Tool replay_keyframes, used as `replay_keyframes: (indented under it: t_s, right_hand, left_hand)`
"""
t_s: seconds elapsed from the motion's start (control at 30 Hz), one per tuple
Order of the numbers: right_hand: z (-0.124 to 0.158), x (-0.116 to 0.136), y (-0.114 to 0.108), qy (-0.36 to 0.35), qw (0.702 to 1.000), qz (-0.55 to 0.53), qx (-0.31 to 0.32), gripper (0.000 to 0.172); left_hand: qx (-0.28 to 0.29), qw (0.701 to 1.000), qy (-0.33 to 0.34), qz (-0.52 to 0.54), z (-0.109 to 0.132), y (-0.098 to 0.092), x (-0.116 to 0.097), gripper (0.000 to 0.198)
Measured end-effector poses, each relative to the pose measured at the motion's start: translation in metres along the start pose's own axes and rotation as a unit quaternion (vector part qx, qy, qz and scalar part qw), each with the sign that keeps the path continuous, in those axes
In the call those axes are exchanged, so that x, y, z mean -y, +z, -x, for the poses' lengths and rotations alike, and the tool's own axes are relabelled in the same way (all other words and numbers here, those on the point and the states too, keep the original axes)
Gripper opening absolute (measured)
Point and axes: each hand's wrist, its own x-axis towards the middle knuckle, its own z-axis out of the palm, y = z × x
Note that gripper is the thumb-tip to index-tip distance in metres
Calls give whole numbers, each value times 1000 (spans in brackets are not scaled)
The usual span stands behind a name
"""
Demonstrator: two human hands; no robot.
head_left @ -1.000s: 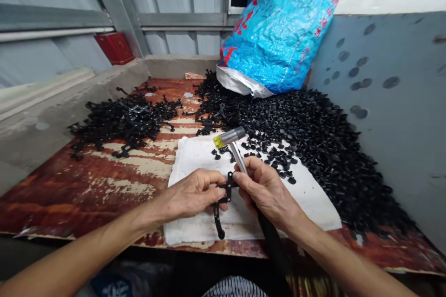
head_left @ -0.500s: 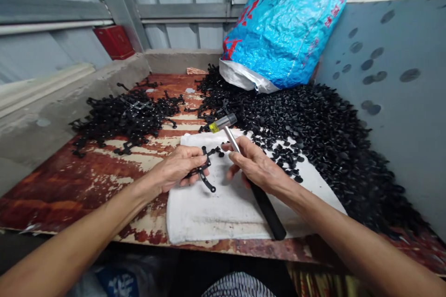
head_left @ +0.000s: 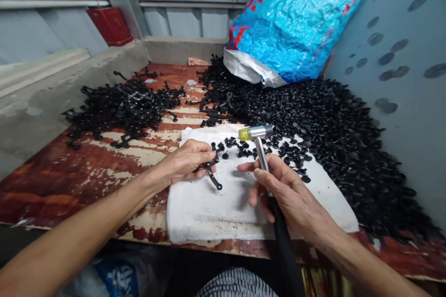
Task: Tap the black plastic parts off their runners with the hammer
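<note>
My left hand is closed on a black, branched bracket with small round ends, held over the left side of a folded white cloth. Between the fingers and thumb of my right hand is a mallet with a metal neck, a yellow face, a dark face and a black handle. The mallet's head points up and away from me. Several small black disc-headed pieces lie on the cloth just beyond both hands.
A heap of black brackets lies at the left on the worn reddish table. A large pile of black disc pieces covers the right, below a blue sack. A red box sits on the ledge behind.
My right hand and the mallet have moved right and nearer to me, away from the bracket. My left hand still holds the bracket, and the view has shifted slightly.
</note>
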Motion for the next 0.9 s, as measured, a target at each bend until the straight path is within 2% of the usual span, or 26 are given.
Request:
replay_keyframes:
  t_s: [0.13,0.33,0.57,0.9]
  right_hand:
    - [9,-11,0,13,999,-44,-7,22]
    - [12,-16,-3,22,998,-54,7,20]
    - [11,-18,-5,9,999,-51,6,14]
    - [11,-21,-5,7,998,-63,10,12]
  left_hand:
    - [26,1000,6,-15,-6,2,3,22]
    - [22,999,-21,-15,-7,3,2,23]
    - [31,999,-9,3,-7,3,2,23]
    - [38,999,-9,9,-7,3,3,23]
